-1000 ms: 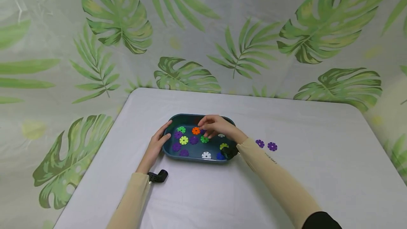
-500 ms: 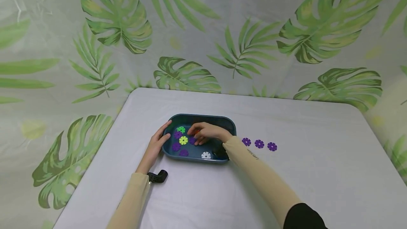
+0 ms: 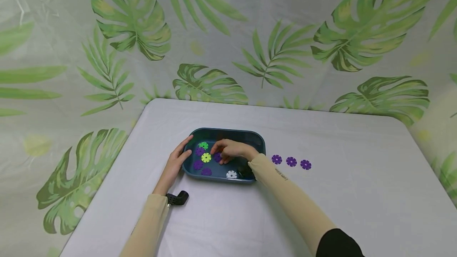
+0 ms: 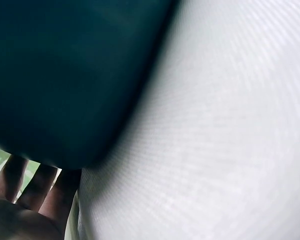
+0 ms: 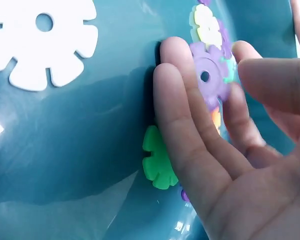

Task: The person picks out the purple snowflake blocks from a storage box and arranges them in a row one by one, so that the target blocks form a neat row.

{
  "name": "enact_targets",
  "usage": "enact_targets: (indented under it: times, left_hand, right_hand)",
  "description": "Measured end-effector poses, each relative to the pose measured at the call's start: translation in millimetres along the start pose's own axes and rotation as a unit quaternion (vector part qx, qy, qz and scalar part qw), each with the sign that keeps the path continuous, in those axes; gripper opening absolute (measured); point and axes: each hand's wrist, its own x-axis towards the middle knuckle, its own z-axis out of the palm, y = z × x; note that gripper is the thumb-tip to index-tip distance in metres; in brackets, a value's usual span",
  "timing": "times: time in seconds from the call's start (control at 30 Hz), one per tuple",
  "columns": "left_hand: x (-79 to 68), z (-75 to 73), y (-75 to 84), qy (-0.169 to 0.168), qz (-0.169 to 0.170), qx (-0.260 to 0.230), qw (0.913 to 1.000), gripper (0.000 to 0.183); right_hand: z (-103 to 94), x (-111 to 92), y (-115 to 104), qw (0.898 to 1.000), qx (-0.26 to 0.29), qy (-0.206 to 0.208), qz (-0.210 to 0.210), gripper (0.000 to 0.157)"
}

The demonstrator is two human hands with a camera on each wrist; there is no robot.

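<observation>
My left hand holds the left end of a dark teal tray, thumb over the rim and fingers along the outer wall. Those fingers show at the tray's wall in the left wrist view. My right hand reaches down inside the tray, fingers bent and spread. A purple notched plastic disc shows between its fingers and thumb, which stand apart. Close by are a yellow disc and a green disc partly behind the fingers. An orange disc is mostly hidden by the hand.
Three purple discs lie in a row on the white table, right of the tray. Inside the tray are a white disc, a light green disc and more purple discs. A leaf-patterned curtain hangs behind.
My right hand has moved left and down into the tray, covering the orange disc. Its sleeve has uncovered a third purple disc on the table. The left hand stays at the tray.
</observation>
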Motion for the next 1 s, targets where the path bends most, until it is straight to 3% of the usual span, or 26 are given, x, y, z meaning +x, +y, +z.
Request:
enact_targets:
  times: [0.07, 0.2, 0.3, 0.5, 0.77, 1.0]
  left_hand:
    - [-2.9, 1.3, 8.3, -0.004, -0.002, 0.003, 1.0000, 0.048]
    - [-2.8, 1.3, 9.4, -0.003, -0.007, 0.005, 1.0000, 0.049]
    - [1.4, -0.3, -3.4, 0.005, -0.003, 0.009, 0.9999, 0.047]
    - [1.3, 0.3, -5.1, 0.010, 0.001, 0.017, 0.9998, 0.047]
    - [-2.0, 1.7, 7.8, -0.001, -0.001, 0.006, 1.0000, 0.048]
    - [-9.7, 6.0, 27.4, -0.008, -0.007, 0.015, 0.9998, 0.050]
  right_hand:
    - [0.7, 0, 0, 1.000, -0.003, 0.007, -0.002, 0.026]
    - [1.7, -1, 0, 1.000, -0.009, 0.027, -0.009, 0.014]
    - [1.6, -3, 0, 0.999, -0.007, 0.039, -0.017, 0.011]
    - [-4.6, -12, -1, 0.996, -0.018, 0.059, -0.057, 0.010]
    - [-26.2, -44, -4, 0.993, 0.019, 0.058, -0.103, 0.017]
    - [-52.9, -82, 10, 0.988, 0.046, 0.113, -0.096, 0.018]
